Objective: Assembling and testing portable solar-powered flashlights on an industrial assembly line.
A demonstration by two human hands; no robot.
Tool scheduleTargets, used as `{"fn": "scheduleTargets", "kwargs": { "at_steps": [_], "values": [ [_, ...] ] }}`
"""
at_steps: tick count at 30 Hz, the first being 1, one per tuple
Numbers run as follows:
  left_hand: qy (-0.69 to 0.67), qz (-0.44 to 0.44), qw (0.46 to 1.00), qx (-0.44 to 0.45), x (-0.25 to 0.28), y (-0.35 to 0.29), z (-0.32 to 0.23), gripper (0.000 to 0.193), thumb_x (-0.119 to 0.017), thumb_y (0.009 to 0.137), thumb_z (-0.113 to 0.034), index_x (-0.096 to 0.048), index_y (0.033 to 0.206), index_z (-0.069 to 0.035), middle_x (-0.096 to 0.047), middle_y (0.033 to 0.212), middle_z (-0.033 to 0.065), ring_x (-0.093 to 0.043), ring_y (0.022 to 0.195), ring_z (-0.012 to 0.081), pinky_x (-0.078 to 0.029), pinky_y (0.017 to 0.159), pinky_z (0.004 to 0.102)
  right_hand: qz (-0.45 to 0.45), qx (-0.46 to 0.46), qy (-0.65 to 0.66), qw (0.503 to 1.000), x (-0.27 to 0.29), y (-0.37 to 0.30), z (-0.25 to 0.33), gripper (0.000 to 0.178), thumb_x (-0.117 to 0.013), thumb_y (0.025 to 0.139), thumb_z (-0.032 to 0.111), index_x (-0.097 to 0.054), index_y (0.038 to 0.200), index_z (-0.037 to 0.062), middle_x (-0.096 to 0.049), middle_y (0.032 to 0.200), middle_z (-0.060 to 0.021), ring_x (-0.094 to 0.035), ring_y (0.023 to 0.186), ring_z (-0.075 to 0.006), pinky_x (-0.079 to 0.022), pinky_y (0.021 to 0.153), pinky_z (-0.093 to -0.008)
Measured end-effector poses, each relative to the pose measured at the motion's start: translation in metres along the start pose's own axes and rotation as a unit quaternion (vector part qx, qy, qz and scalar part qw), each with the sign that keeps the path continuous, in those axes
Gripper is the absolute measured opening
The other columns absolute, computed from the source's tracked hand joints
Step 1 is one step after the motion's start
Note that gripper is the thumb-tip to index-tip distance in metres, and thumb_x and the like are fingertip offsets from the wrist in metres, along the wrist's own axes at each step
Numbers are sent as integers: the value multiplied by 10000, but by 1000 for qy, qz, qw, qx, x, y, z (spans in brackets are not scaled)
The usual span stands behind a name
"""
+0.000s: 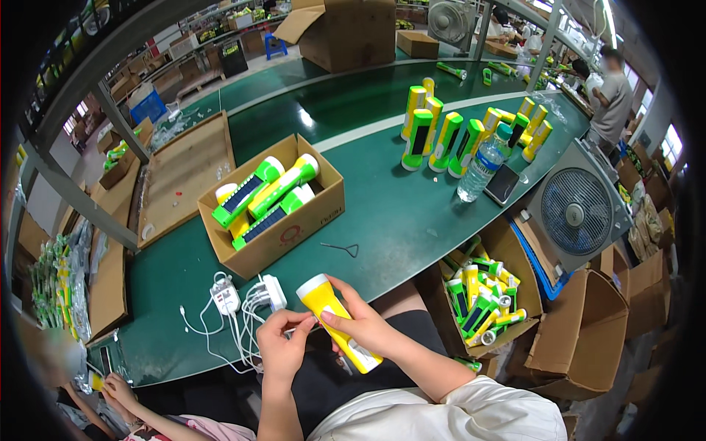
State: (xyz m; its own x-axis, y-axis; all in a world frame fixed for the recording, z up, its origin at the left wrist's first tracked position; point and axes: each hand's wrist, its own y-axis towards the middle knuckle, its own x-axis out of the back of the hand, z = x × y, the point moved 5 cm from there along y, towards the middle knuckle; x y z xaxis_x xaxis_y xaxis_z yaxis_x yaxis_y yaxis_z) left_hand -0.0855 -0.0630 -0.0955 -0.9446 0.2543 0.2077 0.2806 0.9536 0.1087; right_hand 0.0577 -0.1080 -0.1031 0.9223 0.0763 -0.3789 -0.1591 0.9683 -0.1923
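Note:
A yellow flashlight point(319, 295) with a white head lies tilted in my right hand point(362, 321), whose fingers wrap round its body above my lap. My left hand point(283, 342) is pinched close against the flashlight's left side. Whatever sits between those fingertips is too small to make out. Just beyond my left hand, a white charger block point(272, 292) and a white power strip point(225, 295) rest on the green table point(397, 253) with tangled white cables point(250, 323).
An open cardboard box point(312, 220) holds several green and yellow flashlights. Others stand upright point(446, 141) beside a water bottle point(482, 167) and a phone point(502, 184). A bent metal hook point(346, 248) lies mid-table. At right are a fan point(577, 206) and a flashlight-filled carton point(531, 268). A co-worker's hand point(118, 391) shows lower left.

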Motion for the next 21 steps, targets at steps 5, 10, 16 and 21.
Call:
{"fn": "scheduleTargets", "kwargs": {
  "at_steps": [5,10,16,21],
  "values": [
    [2,-98,994,-44,30,5,0,80,-689,756,24,-655,828,34,-630,769,65,-592,691,115,-464,649,221,-209,172,27,962,70,-8,86,682,-557,911,255,-144,1447,167,-530,962,-114,-572,533,-192,-512,457,-317],
    [259,12,933,-248,-12,4,-21,103,-705,728,-70,-666,815,-32,-634,791,81,-598,766,250,-459,708,326,-148,143,40,978,151,30,223,335,-388,960,251,-419,1189,7,-603,872,-140,-583,615,-209,-514,552,-334],
    [361,62,886,-286,-59,-5,-5,216,-688,723,-110,-649,934,-81,-576,1084,91,-513,1060,298,-373,930,444,-78,35,156,984,196,81,299,360,-371,974,234,-359,1209,-38,-533,977,-181,-561,705,-200,-536,617,-301],
    [406,39,869,-280,-58,-8,-3,291,-689,727,-148,-644,1011,-109,-476,1234,145,-348,1255,371,-199,1090,557,-108,20,191,975,206,91,310,347,-374,976,243,-372,1197,-24,-544,958,-167,-583,719,-190,-553,613,-286]
  ]
}}
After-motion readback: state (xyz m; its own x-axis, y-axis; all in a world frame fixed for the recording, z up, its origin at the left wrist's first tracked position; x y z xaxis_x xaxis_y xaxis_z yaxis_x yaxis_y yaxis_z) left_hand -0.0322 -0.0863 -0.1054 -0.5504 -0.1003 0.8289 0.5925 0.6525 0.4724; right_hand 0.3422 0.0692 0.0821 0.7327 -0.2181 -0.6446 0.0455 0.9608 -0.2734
